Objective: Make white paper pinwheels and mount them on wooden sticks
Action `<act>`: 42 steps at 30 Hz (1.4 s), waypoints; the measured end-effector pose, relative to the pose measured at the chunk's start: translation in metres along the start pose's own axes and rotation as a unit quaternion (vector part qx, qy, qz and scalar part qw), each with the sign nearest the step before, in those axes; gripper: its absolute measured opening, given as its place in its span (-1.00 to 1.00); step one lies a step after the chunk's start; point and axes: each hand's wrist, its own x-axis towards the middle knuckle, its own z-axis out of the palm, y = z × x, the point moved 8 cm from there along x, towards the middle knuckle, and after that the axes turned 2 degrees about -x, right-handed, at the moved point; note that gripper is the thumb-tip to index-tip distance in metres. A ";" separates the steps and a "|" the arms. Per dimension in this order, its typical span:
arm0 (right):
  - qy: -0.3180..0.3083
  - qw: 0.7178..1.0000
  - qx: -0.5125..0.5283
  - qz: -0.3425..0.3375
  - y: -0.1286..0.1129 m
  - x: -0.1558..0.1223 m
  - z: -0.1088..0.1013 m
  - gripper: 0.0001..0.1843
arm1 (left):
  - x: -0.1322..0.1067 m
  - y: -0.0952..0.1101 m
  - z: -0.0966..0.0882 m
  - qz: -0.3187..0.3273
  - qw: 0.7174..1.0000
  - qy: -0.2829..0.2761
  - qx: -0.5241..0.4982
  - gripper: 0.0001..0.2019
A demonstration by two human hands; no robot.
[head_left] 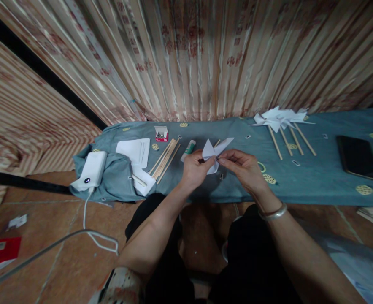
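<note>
A white paper pinwheel (pixel 210 150) is held up in front of me over the green cloth. My left hand (pixel 194 170) grips its left side, with the thumb near the centre. From the right, my right hand (pixel 241 166) pinches at the pinwheel's middle with thumb and fingertips; whether a small pin lies between them is too small to tell. The tip of a wooden stick shows behind the paper. Close to my left hand lie a green and white glue stick (pixel 189 149) and a bundle of wooden sticks (pixel 166 160).
Farther left are a small red box of pins (pixel 161 134), white paper sheets (pixel 135 151) and a white power bank (pixel 92 169) with a cable. At right lie several finished pinwheels (pixel 279 118) on sticks and a black phone (pixel 358 157). A curtain (pixel 186 59) hangs behind.
</note>
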 end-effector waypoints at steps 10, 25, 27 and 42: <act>-0.018 0.997 0.047 0.063 0.015 0.003 -0.001 -0.61 | -0.002 -0.008 0.005 -0.015 0.999 -0.022 -0.041 -0.77; -0.018 0.999 0.004 0.034 0.005 0.001 0.002 -0.61 | -0.005 -0.008 0.001 -0.078 0.991 -0.024 -0.102 -0.64; -0.013 1.000 -0.006 0.028 0.002 -0.001 0.002 -0.60 | -0.006 -0.011 0.001 -0.096 0.989 -0.016 -0.114 -0.63; 0.035 0.995 0.049 0.075 0.005 0.000 -0.001 -0.49 | -0.017 -0.018 -0.002 -0.196 0.946 0.032 -0.256 -0.62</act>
